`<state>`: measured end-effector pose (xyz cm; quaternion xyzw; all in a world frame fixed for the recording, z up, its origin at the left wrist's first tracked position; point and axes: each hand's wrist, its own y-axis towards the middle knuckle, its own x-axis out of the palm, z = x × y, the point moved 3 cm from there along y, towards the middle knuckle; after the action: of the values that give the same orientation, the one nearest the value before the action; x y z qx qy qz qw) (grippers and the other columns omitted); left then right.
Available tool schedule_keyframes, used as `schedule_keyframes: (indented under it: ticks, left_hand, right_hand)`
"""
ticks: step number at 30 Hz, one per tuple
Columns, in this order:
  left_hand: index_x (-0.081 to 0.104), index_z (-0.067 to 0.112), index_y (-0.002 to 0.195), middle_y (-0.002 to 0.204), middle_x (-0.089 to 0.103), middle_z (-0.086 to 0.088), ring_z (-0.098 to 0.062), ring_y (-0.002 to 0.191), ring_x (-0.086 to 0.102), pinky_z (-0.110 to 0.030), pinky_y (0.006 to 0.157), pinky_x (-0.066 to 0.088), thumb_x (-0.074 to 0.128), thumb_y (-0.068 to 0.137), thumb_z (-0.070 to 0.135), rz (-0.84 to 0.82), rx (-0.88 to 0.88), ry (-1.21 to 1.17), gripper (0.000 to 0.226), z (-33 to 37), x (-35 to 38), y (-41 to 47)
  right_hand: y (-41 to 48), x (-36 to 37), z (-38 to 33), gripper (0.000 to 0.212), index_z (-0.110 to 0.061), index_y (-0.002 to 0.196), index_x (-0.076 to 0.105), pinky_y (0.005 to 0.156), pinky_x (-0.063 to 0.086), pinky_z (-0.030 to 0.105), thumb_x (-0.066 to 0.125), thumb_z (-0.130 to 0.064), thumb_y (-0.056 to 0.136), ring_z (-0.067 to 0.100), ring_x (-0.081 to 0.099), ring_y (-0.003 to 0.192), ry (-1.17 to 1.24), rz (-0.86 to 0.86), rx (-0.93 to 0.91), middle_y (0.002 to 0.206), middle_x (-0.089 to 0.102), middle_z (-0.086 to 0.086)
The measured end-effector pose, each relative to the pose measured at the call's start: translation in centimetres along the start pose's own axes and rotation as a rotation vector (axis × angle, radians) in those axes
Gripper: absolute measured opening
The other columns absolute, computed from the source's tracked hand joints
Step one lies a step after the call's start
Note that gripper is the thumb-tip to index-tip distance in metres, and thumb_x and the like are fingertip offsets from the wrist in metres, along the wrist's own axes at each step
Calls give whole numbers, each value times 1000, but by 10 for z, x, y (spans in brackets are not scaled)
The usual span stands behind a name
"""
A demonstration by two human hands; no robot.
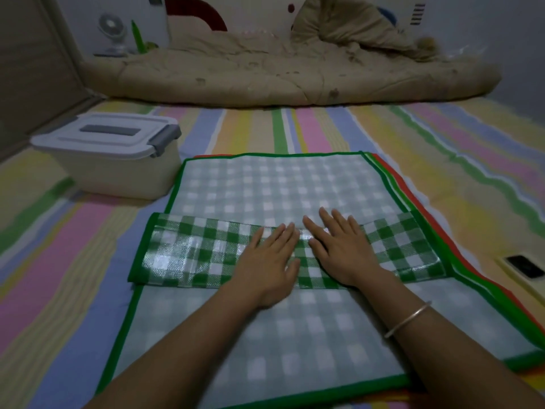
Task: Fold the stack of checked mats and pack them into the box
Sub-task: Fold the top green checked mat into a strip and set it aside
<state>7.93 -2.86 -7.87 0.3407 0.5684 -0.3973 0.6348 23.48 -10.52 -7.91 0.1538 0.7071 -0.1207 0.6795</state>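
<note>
Here, glossy woven checked mat (191, 255).

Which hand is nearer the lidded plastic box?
Left. The left hand lies flat on the folded mat strip, right of the box; the right hand lies beside it, farther right.

I am seeing a dim room, with only faint shadows showing. Glare is shining off the folded checked mat (177, 255), near and left. The wide lens is bending the edges, and the far quilt (265, 75) is blurring.
</note>
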Motion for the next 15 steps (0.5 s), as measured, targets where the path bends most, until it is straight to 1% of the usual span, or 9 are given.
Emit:
schedule_keyframes:
  ticks: [2,5,8,11,13,14,15]
  left_hand:
    - [-10,29,153,161,-13,10,-4,147,-14,-43,121,-7,-3,95,51,1,-13,22,63,-25,-2,-7]
    - [-13,32,149,160,-11,10,-5,147,-12,-42,122,-7,-18,81,57,29,-122,62,73,-85,-10,-27]
    - [-3,27,154,162,-4,7,-5,147,-6,-37,121,-7,-17,78,60,45,-228,34,84,-130,-13,-51]
    - [-3,24,155,163,-3,4,-8,149,-6,-38,120,-10,-17,76,58,27,-300,69,88,-129,-25,-53]
    - [-5,22,156,164,-4,0,-13,150,-8,-45,120,-13,-12,80,50,62,-323,108,81,-108,-38,-45]
    - [-5,23,156,164,-4,0,-14,150,-8,-47,119,-13,-9,83,47,121,-281,120,77,-90,-45,-41]
    - [-4,25,156,164,-4,1,-13,150,-9,-49,119,-13,-7,85,45,185,-201,115,74,-69,-50,-37]
  right_hand:
    - [0,1,0,76,-44,151,-4,120,-6,42,-17,-62,78,21,-8,150,0,-12,0,163,-6,-1]
    - [1,2,1,76,-45,151,-5,120,-7,42,-18,-63,78,19,-9,149,0,-9,6,163,-7,-2]
    - [1,3,1,77,-45,151,-5,120,-8,42,-19,-63,77,19,-10,149,0,-19,17,163,-8,-2]
    - [1,3,-1,78,-45,151,-5,120,-8,42,-19,-64,76,20,-10,149,-6,-21,26,163,-9,-1]
    - [0,4,-1,78,-45,151,-5,120,-8,42,-19,-63,76,20,-10,149,-5,-27,27,162,-9,-2]
    - [0,4,-1,77,-45,151,-5,120,-8,42,-19,-63,77,20,-10,149,-4,-26,27,162,-9,-2]
    - [0,4,-1,76,-45,151,-6,120,-8,42,-18,-63,78,20,-11,149,-2,-24,27,162,-9,-2]
